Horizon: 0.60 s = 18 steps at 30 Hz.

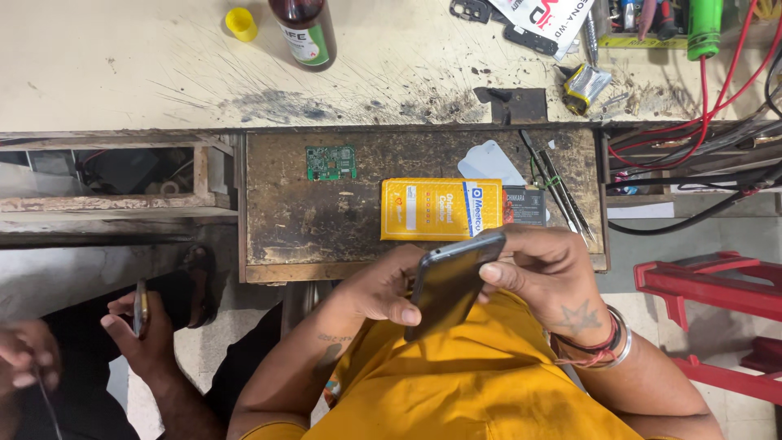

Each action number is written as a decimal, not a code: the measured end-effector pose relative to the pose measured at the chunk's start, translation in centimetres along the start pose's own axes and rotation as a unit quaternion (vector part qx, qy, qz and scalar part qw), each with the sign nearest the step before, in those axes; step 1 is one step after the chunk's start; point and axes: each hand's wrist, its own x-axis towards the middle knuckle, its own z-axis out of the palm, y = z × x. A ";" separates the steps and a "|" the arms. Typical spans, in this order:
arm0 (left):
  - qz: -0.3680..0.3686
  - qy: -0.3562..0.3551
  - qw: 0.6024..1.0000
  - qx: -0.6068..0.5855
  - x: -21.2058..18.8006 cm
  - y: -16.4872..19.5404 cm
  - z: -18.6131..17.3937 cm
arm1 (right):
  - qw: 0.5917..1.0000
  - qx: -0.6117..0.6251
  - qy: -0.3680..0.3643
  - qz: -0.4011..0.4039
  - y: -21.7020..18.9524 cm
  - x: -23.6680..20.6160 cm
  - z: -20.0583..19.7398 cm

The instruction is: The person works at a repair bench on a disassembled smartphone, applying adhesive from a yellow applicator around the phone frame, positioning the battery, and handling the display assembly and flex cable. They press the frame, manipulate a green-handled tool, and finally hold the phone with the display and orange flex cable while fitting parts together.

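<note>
A dark smartphone (450,281) is held in both hands above my lap, its screen tilted and dark. My left hand (380,287) grips its lower left edge, thumb on the side. My right hand (547,273) holds the upper right edge with fingers curled over it; a red thread and a metal bangle circle that wrist. Just beyond the phone, in an open wooden drawer (269,220), lie a yellow box (432,209), a green circuit board (331,162), a small dark battery pack (525,205) and thin metal tweezers (558,191).
The scratched worktop (122,73) carries a brown bottle (304,28), a yellow cap (241,23), a yellow battery (585,85), tools and red wires (717,98). Another person's hand (142,326) holds a phone at lower left. A red stool (717,301) stands at the right.
</note>
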 end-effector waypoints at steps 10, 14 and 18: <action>0.197 0.272 0.827 0.451 -0.4 1.3 3.1 | 0.944 -0.251 0.068 -0.202 -1.9 -1.2 1.8; 0.205 0.310 0.805 0.462 -0.6 1.7 4.7 | 0.940 -0.271 0.079 -0.194 -2.4 -1.4 2.8; 0.223 0.324 0.780 0.486 -0.8 2.3 5.3 | 0.881 -0.396 0.105 -0.235 -3.2 -1.2 3.6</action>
